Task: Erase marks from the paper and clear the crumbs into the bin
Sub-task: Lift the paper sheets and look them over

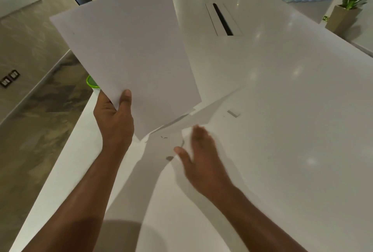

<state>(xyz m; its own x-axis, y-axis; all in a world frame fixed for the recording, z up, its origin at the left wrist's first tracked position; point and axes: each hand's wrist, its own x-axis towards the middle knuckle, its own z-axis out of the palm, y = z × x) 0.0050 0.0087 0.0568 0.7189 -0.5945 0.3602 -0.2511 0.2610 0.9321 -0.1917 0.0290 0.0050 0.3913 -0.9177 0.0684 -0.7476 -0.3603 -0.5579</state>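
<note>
Left hand: the left hand (115, 118) grips the near left edge of the paper (129, 49), thumb on the top face, the other fingers hidden underneath.
Paper: 1 white sheet, lifted clear of the table (282, 110) and tilted, its far end raised toward the upper left; its lower corner hangs just above the tabletop. No marks are plain on the face that shows, apart from a tiny speck near the left edge.
Right hand: the right hand (201, 156) is blurred, held flat and spread with the palm down, grasping nothing, low over the table just right of the sheet's lower corner; whether it touches the surface cannot be told.
Crumbs: a few small dark crumbs (164, 137) lie on the table between the 2 hands, just below the sheet's lower corner.
Smudge: a grey smudge (169, 158) sits beside the right thumb.
Eraser: a small pale block, likely the eraser (233, 113), rests on the table beyond the right hand, apart from it.
Bin: a green rim (91, 82) peeks out from under the sheet's left edge, past the table's side; probably the bin, mostly hidden.
Table slot: a long dark slot (223, 19) with pale flaps lies farther along the white top.
</note>
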